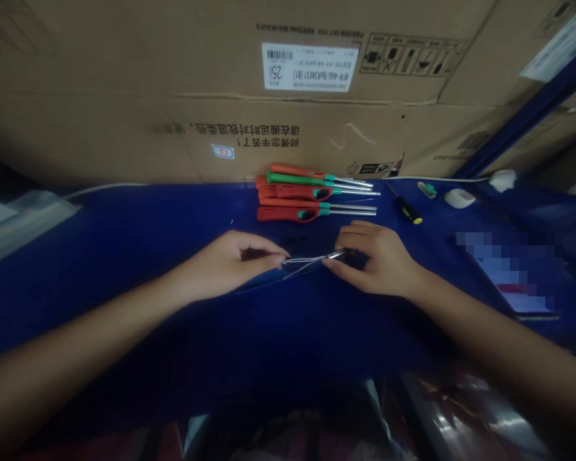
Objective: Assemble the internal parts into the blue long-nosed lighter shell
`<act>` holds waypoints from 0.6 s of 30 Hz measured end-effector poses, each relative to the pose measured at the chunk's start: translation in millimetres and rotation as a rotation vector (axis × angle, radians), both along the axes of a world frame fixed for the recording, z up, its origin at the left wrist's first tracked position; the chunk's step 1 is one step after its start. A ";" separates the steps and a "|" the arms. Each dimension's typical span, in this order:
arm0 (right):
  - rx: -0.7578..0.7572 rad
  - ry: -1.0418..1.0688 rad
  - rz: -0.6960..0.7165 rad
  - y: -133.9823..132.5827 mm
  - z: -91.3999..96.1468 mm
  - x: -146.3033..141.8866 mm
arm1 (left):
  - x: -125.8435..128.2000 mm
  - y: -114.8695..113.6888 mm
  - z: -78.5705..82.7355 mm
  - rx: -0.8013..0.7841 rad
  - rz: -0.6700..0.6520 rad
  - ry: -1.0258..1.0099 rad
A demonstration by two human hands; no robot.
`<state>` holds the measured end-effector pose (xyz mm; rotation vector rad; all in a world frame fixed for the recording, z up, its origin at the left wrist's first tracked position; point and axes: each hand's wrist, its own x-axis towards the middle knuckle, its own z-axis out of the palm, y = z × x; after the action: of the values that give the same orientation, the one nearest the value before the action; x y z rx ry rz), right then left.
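Observation:
My left hand (249, 259) pinches the end of a thin whitish strand (300, 260) between thumb and fingertips. The strand looks doubled and runs across to my right hand (377, 256). Closed fingers of that hand hold a slim, dark metallic piece (336, 253), whose kind I cannot make out, with the strand meeting its tip. Both hands are above the blue table, and a faint clear sheet or bag (264, 280) seems to lie under them. Just beyond them lies a stack of long-nosed lighters (288, 214) with red, orange and green handles and metal tubes pointing right.
A large cardboard box (173, 141) walls off the back of the blue table (230, 346). To the right lie a black-and-yellow screwdriver (408, 209), a small green piece (427, 189), a white object (459, 198) and a phone (511, 275). Plastic packaging (24, 221) sits at left.

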<state>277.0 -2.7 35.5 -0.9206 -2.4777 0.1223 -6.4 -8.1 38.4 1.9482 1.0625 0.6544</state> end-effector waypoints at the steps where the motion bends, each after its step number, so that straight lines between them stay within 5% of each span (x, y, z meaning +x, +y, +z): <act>1: -0.012 -0.002 0.011 0.3 -1.1 -0.7 | -2.1 0.3 2.6 0.033 0.002 0.007; 12: -0.163 0.042 0.002 -2.2 -13.0 -8.6 | -4.7 -34.4 -8.9 0.509 0.156 0.155; 18: -0.236 0.036 -0.022 2.5 -19.2 -7.0 | -2.3 -31.3 -18.9 0.630 0.109 0.202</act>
<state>270.0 -0.2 16.3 -1.0310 -2.4546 0.4284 -8.7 -39.4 19.5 2.5494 1.1863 0.9526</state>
